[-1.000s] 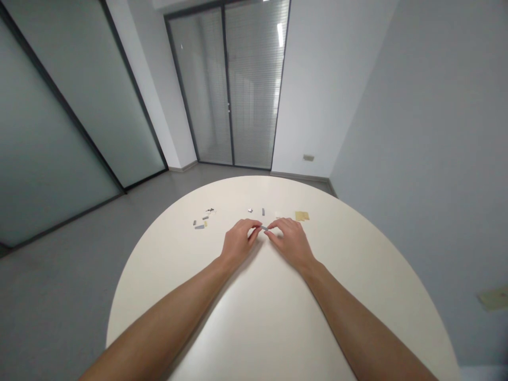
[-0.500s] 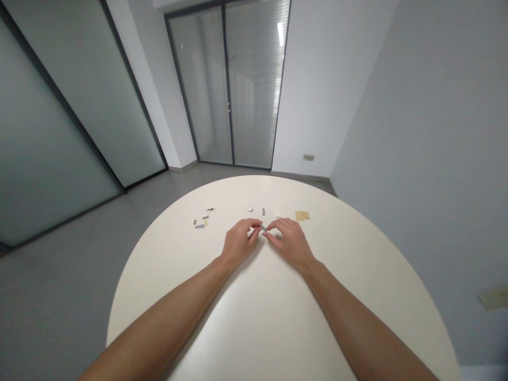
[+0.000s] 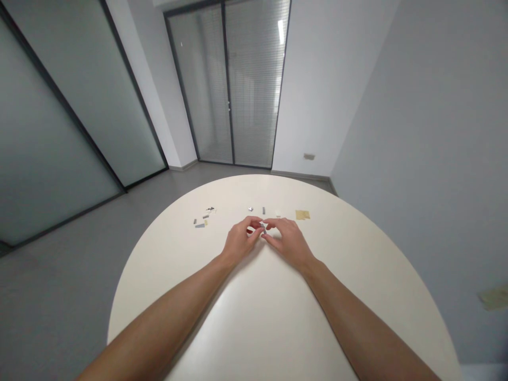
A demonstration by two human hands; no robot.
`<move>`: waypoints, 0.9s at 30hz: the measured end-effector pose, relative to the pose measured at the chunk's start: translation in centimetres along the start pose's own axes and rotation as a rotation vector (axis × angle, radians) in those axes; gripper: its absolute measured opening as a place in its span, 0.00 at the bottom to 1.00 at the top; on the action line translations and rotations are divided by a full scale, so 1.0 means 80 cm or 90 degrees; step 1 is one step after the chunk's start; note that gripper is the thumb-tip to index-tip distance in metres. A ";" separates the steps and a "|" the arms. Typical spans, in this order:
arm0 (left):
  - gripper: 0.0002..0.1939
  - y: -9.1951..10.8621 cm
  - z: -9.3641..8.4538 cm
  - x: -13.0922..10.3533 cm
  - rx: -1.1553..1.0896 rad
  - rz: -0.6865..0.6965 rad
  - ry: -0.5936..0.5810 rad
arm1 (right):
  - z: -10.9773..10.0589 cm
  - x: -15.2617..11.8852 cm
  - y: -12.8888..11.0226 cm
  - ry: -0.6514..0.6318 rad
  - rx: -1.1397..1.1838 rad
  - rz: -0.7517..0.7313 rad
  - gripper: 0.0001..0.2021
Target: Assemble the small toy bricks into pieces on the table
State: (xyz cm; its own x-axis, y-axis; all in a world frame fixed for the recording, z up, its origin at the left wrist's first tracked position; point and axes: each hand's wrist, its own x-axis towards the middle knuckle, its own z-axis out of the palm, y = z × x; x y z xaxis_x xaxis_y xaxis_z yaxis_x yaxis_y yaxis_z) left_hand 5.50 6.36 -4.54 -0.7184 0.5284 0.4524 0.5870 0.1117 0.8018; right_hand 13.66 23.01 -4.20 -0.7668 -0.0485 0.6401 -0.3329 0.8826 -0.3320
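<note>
Above the round white table (image 3: pixel 254 317), the left hand (image 3: pixel 238 241) and the right hand (image 3: pixel 289 239) keep almost the same place as 0.5 s ago, but both index fingers have lifted and arched, nearly meeting at the far side. Between the fingertips, the small grey piece (image 3: pixel 263 228) now points more nearly near-to-far than slantwise, so it seems to be turned in the fingers rather than put down. The left thumb and fingers pinch it; the right ones curve narrowly around it, though whether they grip I cannot tell. The fingers themselves hide much of it

Far right lie 2 overlapping yellow sheets (image 3: pixel 302 215); far left, a flat grey strip (image 3: pixel 199 226) in a loose group with dark bits (image 3: pixel 210 208). Straight beyond the fingers are a grey block (image 3: pixel 263 210) and a silvery bit (image 3: pixel 250 209). A white bit (image 3: pixel 278 216) sits just beyond the right fingers, closest to being in the way
</note>
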 end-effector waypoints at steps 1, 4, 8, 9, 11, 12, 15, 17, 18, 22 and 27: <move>0.12 -0.001 0.000 0.000 -0.007 -0.002 0.001 | 0.000 0.000 0.000 -0.005 -0.001 -0.007 0.17; 0.15 -0.001 0.001 0.000 -0.019 -0.005 -0.008 | -0.002 0.000 -0.001 -0.015 -0.010 -0.025 0.15; 0.14 -0.001 0.002 0.000 -0.020 -0.011 -0.014 | -0.001 0.000 0.000 -0.011 -0.018 -0.027 0.14; 0.14 -0.001 0.002 -0.001 -0.019 -0.013 -0.017 | -0.001 0.000 0.001 -0.009 -0.021 -0.023 0.13; 0.14 -0.002 0.002 -0.002 -0.016 -0.014 -0.028 | 0.000 -0.001 0.002 -0.003 -0.024 -0.015 0.12; 0.15 -0.002 0.002 -0.002 -0.013 -0.013 -0.033 | 0.000 -0.001 0.002 -0.001 -0.023 -0.012 0.12; 0.15 -0.003 0.003 -0.002 -0.002 -0.008 -0.037 | -0.001 0.000 0.001 0.000 -0.017 -0.009 0.12; 0.15 -0.003 0.003 -0.002 0.004 -0.007 -0.033 | -0.001 0.001 0.000 -0.004 -0.014 -0.007 0.12; 0.15 -0.003 0.003 -0.002 0.008 -0.006 -0.029 | -0.001 0.001 -0.001 -0.005 -0.013 -0.006 0.12; 0.14 -0.003 0.003 -0.002 0.032 -0.002 -0.018 | 0.000 0.001 -0.001 -0.005 -0.020 0.002 0.12; 0.14 -0.003 0.003 -0.002 0.044 0.004 -0.017 | 0.001 0.001 0.001 0.001 -0.024 -0.001 0.12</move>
State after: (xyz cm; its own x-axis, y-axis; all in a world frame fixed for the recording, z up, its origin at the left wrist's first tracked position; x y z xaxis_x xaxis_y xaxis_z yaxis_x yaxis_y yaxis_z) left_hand 5.58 6.45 -4.95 -0.7055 0.5510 0.4457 0.6160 0.1658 0.7701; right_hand 13.55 23.02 -4.22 -0.7656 -0.0492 0.6415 -0.3134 0.8993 -0.3050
